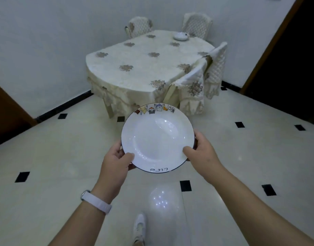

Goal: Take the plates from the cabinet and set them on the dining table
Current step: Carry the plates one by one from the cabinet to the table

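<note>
A person carries a white plate (157, 137), with cartoon figures along its far rim, held level above the tiled floor (46, 153). The left hand (115, 163) and right hand (199, 150) grip opposite edges, thumbs on top, fingers curled beneath. The cloth-covered dining table (143, 63) stands well ahead. This looks like the carrying step; next comes walking closer and lowering the plate onto the cloth.

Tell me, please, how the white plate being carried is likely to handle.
The plate looks like glazed ceramic: probably rigid, and breakable over the tiled floor. Its glossy sheen suggests slipperiness, so the left hand and right hand pinching opposite edges seems a sensible grip.
</note>
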### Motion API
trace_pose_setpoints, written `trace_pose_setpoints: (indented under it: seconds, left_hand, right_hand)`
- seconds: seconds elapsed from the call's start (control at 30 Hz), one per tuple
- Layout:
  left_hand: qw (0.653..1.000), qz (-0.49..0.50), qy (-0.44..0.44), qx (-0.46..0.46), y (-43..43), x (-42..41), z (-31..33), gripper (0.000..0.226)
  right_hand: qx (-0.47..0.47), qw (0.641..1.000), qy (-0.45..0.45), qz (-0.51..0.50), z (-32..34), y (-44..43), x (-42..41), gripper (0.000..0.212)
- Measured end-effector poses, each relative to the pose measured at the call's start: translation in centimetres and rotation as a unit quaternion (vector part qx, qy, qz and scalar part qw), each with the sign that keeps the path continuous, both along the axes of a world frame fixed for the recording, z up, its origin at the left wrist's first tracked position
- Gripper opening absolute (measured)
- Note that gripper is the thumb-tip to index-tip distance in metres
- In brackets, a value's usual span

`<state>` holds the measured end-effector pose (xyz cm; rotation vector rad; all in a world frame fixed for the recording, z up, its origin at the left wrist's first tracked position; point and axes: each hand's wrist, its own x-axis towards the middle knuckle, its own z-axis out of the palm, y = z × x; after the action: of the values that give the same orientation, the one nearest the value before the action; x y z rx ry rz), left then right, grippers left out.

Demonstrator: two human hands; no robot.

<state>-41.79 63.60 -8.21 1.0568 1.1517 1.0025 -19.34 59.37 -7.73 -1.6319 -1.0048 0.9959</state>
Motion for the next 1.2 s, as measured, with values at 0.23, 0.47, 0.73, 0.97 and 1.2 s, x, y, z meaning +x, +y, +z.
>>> trace_pose_setpoints:
  seconds: [0.23,0.47,0.73,0.97,1.2]
  left_hand:
    - [0.993,-0.112,-0.033,0.014,10.4,1.7,1.0,0.051]
    - [0.980,-0.186,-0.061,0.032,16.1,6.8,0.9,0.052]
    - [0.968,-0.245,-0.045,0.025,20.3,14.1,0.1,0.053]
    - [0.969,-0.243,-0.027,0.020,23.8,23.6,0.2,0.052]
    - [0.965,-0.261,0.004,0.027,26.5,38.4,1.8,0.052]
  right_hand:
    - [0.017,0.994,-0.017,-0.107,2.0,5.4,0.5,0.049]
    - [0.028,0.981,-0.039,-0.189,3.3,7.6,2.8,0.052]
    - [0.032,0.966,-0.019,-0.257,1.8,9.7,8.9,0.052]
    - [0.053,0.963,0.026,-0.265,0.0,13.7,18.3,0.050]
    - [0.059,0.956,0.060,-0.282,0.7,15.6,32.5,0.053]
